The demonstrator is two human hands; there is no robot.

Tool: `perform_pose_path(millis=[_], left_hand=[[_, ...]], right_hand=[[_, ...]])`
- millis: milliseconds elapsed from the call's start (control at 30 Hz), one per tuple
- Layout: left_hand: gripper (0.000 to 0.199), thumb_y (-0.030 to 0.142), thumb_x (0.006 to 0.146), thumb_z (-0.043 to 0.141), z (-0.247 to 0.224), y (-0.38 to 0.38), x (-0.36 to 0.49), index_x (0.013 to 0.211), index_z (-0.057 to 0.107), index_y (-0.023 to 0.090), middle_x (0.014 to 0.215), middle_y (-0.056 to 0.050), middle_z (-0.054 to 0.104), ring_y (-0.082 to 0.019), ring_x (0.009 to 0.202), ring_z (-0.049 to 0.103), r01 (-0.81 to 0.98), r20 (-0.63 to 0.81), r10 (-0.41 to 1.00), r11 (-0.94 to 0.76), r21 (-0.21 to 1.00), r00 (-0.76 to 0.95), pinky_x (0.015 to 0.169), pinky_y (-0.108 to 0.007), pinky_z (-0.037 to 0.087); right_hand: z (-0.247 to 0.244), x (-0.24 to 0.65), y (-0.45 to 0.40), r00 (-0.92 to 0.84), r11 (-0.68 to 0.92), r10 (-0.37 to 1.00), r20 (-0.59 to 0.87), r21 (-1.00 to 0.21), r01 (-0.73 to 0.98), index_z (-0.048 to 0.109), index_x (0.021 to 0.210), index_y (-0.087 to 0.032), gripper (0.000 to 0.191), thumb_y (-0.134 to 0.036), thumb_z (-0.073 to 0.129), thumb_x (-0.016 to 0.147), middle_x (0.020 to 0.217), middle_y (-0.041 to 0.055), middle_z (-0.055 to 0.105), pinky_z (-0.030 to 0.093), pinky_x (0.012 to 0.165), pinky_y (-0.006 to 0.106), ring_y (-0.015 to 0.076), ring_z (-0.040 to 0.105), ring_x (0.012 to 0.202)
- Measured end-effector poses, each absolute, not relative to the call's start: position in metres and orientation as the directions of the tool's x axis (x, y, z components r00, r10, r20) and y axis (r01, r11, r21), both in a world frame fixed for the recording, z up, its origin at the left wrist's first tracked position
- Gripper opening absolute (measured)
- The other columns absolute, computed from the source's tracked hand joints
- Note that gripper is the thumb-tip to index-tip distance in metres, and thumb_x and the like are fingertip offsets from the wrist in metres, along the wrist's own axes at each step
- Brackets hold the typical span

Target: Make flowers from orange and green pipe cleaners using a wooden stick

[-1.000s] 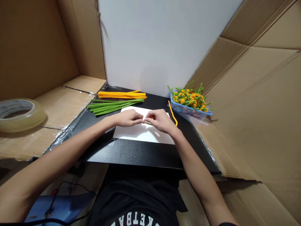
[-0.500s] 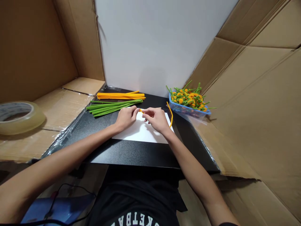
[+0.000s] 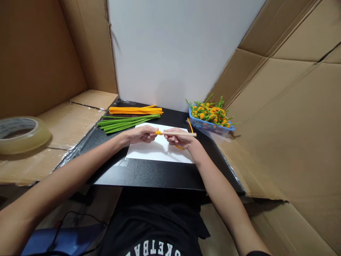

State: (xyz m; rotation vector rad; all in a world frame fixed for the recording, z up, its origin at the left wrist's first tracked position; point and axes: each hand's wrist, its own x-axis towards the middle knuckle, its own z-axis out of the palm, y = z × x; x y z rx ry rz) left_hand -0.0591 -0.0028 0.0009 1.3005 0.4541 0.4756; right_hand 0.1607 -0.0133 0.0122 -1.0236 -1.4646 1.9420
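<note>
A thin wooden stick (image 3: 183,134) lies level in front of me, with an orange pipe cleaner (image 3: 158,132) coiled around its left end. My left hand (image 3: 142,134) is closed, thumb and fingers pinching the coiled end. My right hand (image 3: 178,137) has its fingers curled around the stick just right of the coil. The loose tail of the pipe cleaner shows below the right hand and again behind it. Under both hands lies a white sheet of paper (image 3: 149,151).
Behind the paper lie a bundle of orange pipe cleaners (image 3: 135,110) and a bundle of green pipe cleaners (image 3: 128,123). A blue basket (image 3: 210,125) of orange-and-green pieces stands at the right. A tape roll (image 3: 39,137) rests on cardboard at the left. Cardboard walls flank the black table (image 3: 151,174).
Both hands have come slightly nearer to me, and the wooden stick now shows across my right hand. The orange tail has been drawn down beneath the right hand.
</note>
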Motion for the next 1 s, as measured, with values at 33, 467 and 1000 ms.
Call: perform_pose_path(millis=[33,467,1000], left_hand=[[0.044,0.049,0.083,0.066,0.003,-0.003,-0.061,0.060,0.046,0.017,0.053,0.007,0.025,-0.006,0.046,0.018,0.001,-0.089,0.514,0.169,0.986,0.853,0.045,-0.022,0.015],[0.041,0.036,0.089,0.048,0.004,-0.001,-0.053,0.053,0.046,0.017,0.049,0.002,0.041,-0.010,0.050,0.034,0.554,0.373,0.855,-0.518,0.652,0.361,0.054,-0.029,0.019],[0.046,0.051,0.085,0.063,0.023,-0.007,-0.065,0.056,0.050,0.018,0.053,0.002,0.036,-0.009,0.048,0.027,0.198,-0.034,0.501,-0.277,0.940,0.865,0.049,-0.026,0.020]], right_hand=[[0.014,0.162,-0.014,-0.624,-0.313,0.729,-0.281,-0.948,0.061,0.061,0.070,-0.012,0.035,-0.040,0.083,0.074,0.047,-0.0094,0.040,0.020,0.037,0.014,0.0007,0.025,0.040],[0.024,0.150,-0.030,-0.433,-0.088,0.887,-0.159,-0.980,0.179,0.072,0.084,-0.009,0.032,-0.041,0.075,0.080,0.059,0.0021,0.064,0.034,0.040,0.016,0.0065,0.054,0.046],[0.023,0.165,-0.019,-0.632,-0.328,0.709,-0.313,-0.940,0.097,0.062,0.068,-0.011,0.031,-0.034,0.081,0.075,0.047,-0.0076,0.043,0.022,0.036,0.012,0.0005,0.026,0.040]])
